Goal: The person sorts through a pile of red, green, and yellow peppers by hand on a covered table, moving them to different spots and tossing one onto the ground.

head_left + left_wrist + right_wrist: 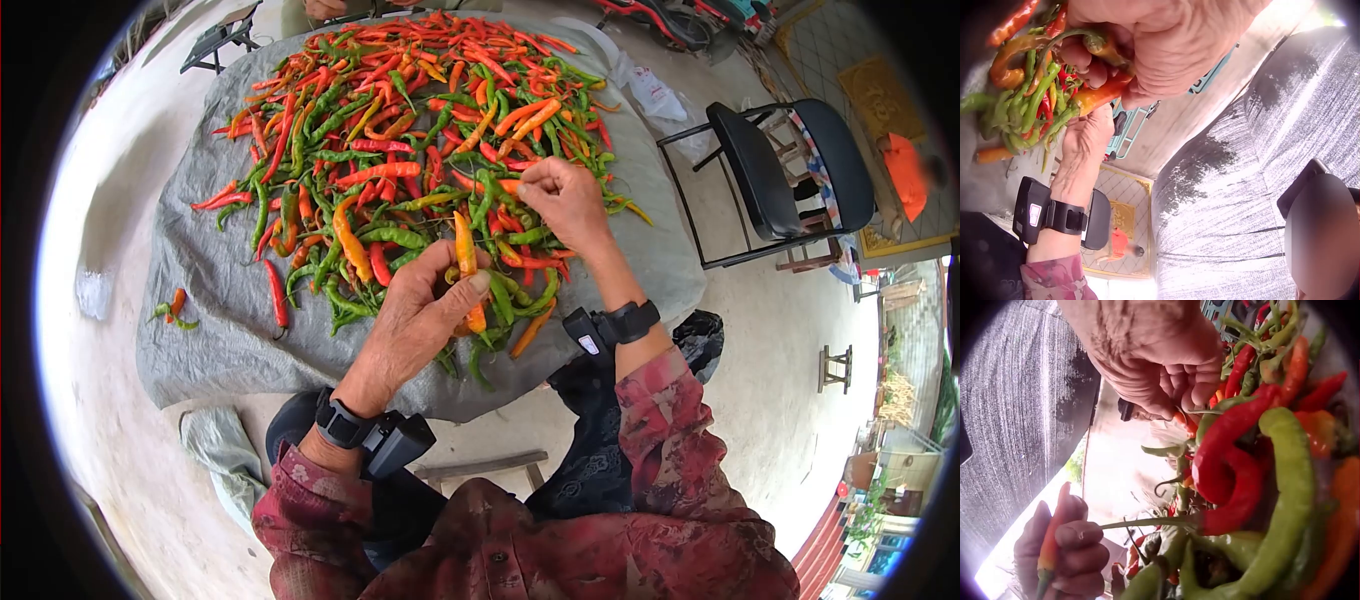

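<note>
Glossy yellow-orange pepper (463, 242) pinched in the left grip (415, 305), thumb (462, 294) across it; right grip (572, 205), fingers curled, pinches a redder pepper (510, 186).

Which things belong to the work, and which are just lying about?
In use:
left hand, holding an orange pepper
right hand, pinching a red-orange pepper
pepper heap
grey sheet beneath

Seemingly unrelated:
black-padded chair
white plastic bag
red vehicle
</note>
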The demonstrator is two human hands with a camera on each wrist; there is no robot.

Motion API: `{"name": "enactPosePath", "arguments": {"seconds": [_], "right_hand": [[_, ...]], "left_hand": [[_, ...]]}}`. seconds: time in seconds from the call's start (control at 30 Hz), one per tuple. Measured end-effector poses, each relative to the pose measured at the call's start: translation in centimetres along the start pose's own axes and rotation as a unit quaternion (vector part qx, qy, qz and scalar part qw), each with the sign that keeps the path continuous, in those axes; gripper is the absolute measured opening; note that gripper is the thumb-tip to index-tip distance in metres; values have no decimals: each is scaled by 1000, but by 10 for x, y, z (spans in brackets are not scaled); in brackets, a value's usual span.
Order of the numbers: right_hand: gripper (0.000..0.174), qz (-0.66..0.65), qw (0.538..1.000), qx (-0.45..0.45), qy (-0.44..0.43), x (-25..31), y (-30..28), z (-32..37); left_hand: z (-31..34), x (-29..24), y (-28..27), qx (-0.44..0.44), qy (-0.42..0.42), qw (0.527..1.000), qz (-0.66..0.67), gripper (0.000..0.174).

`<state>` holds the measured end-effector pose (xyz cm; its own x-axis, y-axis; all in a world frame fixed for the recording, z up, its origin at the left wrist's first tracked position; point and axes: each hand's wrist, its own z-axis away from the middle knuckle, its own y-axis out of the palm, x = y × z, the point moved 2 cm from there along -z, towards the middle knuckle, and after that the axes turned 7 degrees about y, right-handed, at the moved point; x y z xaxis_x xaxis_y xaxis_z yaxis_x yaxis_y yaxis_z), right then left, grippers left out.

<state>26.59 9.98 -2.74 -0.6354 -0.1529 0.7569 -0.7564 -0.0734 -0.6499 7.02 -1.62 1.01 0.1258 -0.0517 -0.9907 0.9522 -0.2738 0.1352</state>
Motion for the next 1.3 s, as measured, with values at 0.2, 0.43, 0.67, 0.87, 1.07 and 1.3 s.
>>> {"name": "enactPosePath", "arguments": {"seconds": [0.2,0.43,0.67,0.87,1.07,1.3], "right_hand": [[20,-305,940,-149,37,11,-22,-1],[28,80,997,1,-6,17,-24,6],[22,122,990,2,-76,10,-9,12],[32,-204,972,-53,102,18,-32,9],[33,-259,953,55,151,14,-32,6],[42,-153,985,58,48,9,-31,11]], "left_hand": [[6,-1,1,-6,-15,1000,16,26],[-1,0,-8,-30,3,999,-8,27],[-4,4,-8,-43,12,999,-28,24],[-3,5,-8,-42,10,999,-28,24],[-1,2,-6,-34,26,998,-39,26],[0,6,-9,-38,20,999,-15,26]]}}
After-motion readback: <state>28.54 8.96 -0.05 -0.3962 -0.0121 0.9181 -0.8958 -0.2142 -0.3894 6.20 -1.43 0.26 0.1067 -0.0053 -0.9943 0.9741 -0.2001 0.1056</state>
